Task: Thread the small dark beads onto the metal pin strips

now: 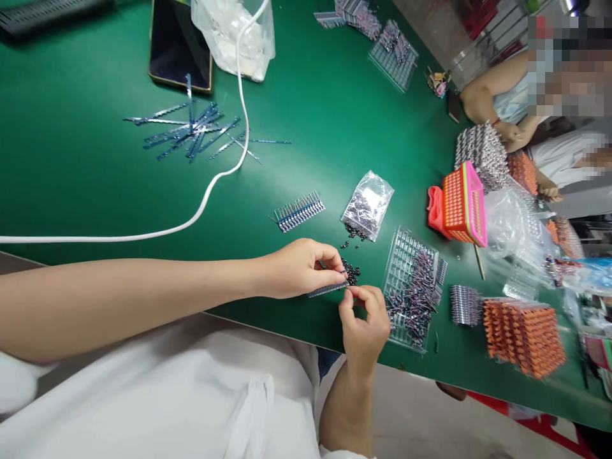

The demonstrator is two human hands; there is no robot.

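Observation:
My left hand (pixel 299 268) is closed at the near edge of the green table, thumb and forefinger pinching at a narrow dark metallic strip (pixel 327 290) that lies partly under the fingers. Right beside it, the thumb and forefinger of my right hand (pixel 366 325) are pressed together at the strip's end; whatever they pinch is too small to make out. Just beyond the fingertips is a small heap of dark round beads (pixel 352 273). A clear bag (pixel 368 204) of such beads lies farther off, some spilled at its mouth. To the right, a clear ridged tray (pixel 399 255) bears many thin purple-and-silver pieces (pixel 418 296).
A strip with a row of pins (pixel 300 211) lies beyond my left hand. Loose blue strips (pixel 191 131), a white cable (pixel 205 197), a phone (pixel 179 48) and a plastic bag (pixel 239 38) are farther left. Rightward stand baskets (pixel 456 204), orange stacks (pixel 521 338) and other people (pixel 516 131).

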